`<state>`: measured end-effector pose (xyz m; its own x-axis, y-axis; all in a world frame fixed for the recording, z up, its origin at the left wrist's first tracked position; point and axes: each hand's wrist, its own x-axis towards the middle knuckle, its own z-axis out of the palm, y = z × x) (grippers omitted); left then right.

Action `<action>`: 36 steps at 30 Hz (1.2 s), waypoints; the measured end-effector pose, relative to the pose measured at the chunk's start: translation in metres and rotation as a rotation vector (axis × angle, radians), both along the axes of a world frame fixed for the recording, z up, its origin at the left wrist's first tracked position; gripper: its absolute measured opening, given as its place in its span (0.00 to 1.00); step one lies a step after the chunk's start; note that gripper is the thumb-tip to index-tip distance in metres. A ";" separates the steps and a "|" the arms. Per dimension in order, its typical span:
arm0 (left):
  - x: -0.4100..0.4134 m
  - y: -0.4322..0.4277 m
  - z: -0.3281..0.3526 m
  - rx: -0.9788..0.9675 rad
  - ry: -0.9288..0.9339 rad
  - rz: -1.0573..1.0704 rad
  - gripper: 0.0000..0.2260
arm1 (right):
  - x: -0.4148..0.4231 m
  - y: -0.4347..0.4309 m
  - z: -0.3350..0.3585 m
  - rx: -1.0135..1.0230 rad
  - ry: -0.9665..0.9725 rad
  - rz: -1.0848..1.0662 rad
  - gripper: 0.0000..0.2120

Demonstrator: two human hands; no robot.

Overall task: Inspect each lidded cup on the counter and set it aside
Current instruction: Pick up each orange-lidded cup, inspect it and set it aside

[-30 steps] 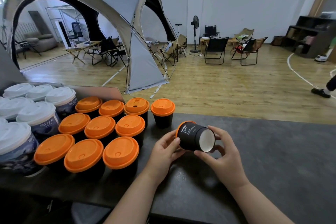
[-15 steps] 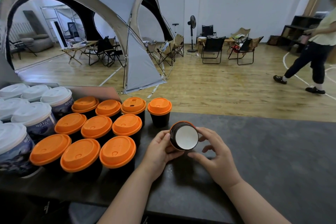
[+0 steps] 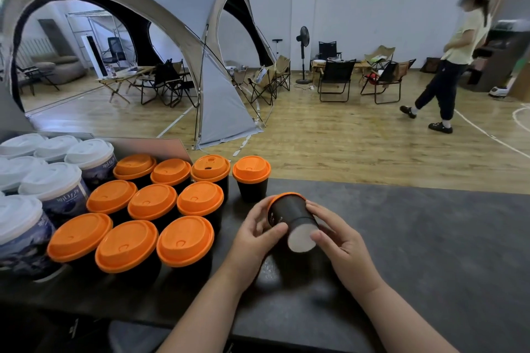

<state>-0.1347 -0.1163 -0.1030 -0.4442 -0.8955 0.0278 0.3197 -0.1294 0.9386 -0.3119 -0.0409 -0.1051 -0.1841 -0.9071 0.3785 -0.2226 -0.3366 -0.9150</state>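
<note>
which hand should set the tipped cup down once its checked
Probably the right hand: it holds the cup at its base end, and bare counter lies on its side, while orange-lidded cups crowd beside the left hand.

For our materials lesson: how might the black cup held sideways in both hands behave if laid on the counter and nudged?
Probably light: the left hand and right hand hold the black cup with fingers alone. On its side it would likely roll in a curve, since it narrows from orange lid to white base. Its paper-looking wall may dent if squeezed.
</note>
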 end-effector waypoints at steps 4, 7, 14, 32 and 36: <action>0.003 0.000 -0.005 -0.134 -0.035 0.029 0.28 | 0.000 -0.002 -0.003 0.010 -0.030 0.051 0.18; 0.004 0.001 -0.004 -0.166 -0.058 0.048 0.23 | -0.004 -0.003 -0.005 0.030 -0.078 0.032 0.17; 0.008 0.004 0.002 -0.160 -0.019 0.064 0.31 | -0.003 -0.007 -0.005 0.148 -0.012 -0.035 0.27; -0.020 0.006 0.014 -0.176 -0.119 -0.098 0.27 | -0.019 0.024 0.010 0.090 -0.091 -0.243 0.24; -0.054 0.035 0.029 -0.187 -0.122 -0.152 0.24 | -0.054 0.059 0.020 0.078 -0.125 -0.283 0.20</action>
